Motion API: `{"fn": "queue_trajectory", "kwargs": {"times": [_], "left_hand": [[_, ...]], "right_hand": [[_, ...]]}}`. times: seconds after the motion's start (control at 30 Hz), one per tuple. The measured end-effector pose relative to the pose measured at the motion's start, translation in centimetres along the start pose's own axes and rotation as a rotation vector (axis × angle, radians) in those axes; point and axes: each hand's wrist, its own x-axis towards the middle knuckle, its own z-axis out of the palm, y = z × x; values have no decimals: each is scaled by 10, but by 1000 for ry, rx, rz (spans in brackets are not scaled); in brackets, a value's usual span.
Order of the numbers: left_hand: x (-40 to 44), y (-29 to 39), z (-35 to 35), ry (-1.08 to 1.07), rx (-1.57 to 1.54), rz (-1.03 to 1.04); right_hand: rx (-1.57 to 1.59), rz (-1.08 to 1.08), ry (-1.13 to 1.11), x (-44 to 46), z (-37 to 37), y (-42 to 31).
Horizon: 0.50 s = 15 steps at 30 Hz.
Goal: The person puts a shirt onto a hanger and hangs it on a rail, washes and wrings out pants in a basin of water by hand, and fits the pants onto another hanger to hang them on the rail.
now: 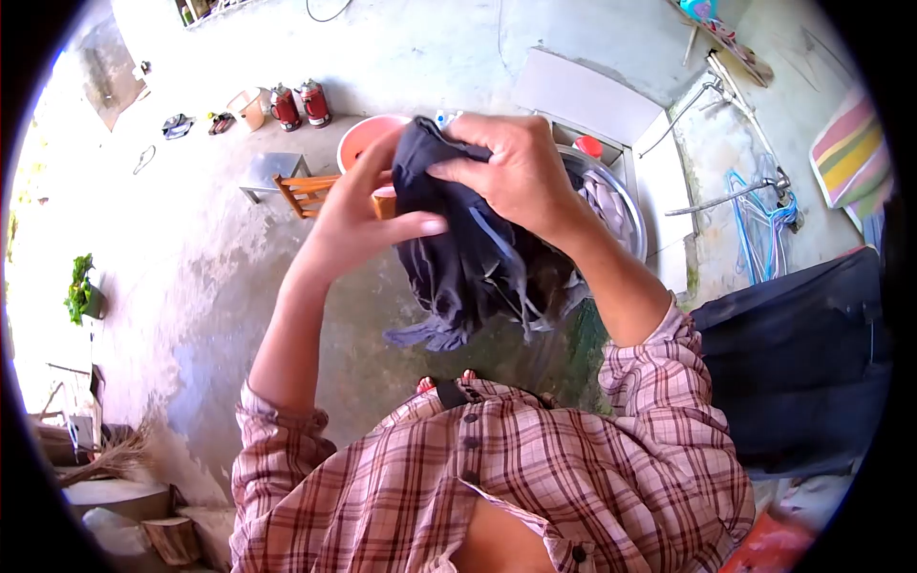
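A crumpled dark navy garment (pixel 449 258) hangs in front of me, with loose light strips or strings dangling from it. My right hand (pixel 521 172) pinches its upper edge between thumb and fingers. At its left side is my left hand (pixel 358 220), thumb across the front of the cloth and fingers partly hidden behind it; the hand is closed on the fabric. Behind the garment, to the right, stands a metal basin (pixel 638 224) holding pale, wet-looking clothes (pixel 607 203). The garment hides part of the basin.
A pink basin (pixel 355 141), a wooden chair (pixel 301 194) and a metal stool (pixel 263 172) stand ahead on the left. Two red thermos flasks (pixel 285 107) are by the wall. Blue hangers (pixel 764 224) and dark hanging cloth (pixel 793 358) are on the right.
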Motion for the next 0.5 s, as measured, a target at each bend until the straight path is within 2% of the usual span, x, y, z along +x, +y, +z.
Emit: {"fn": "queue_trajectory", "kwargs": {"times": [0.07,0.1,0.13,0.2,0.23,0.33,0.37,0.43,0.5], "left_hand": [[9,8,7,-35,208,-179],[13,14,10,-25,68,-210],[18,19,10,-17,64,-184],[23,23,7,0,59,-145],[24,24,2,32,262,-52],[21,31,-7,95,158,-66],[26,24,-8,158,118,-47],[27,27,-19,182,158,-27],[31,25,-25,193,149,-43]], "right_hand": [[-39,84,-60,8,-5,-10],[-49,141,-91,12,-8,-13],[-15,109,-154,14,-14,-6],[365,203,-174,5,-16,15],[608,261,-300,-1,-20,17],[692,280,-373,-37,-2,62],[348,503,-618,-46,5,46],[187,790,-767,-101,44,38],[482,878,-631,-162,100,77]]}}
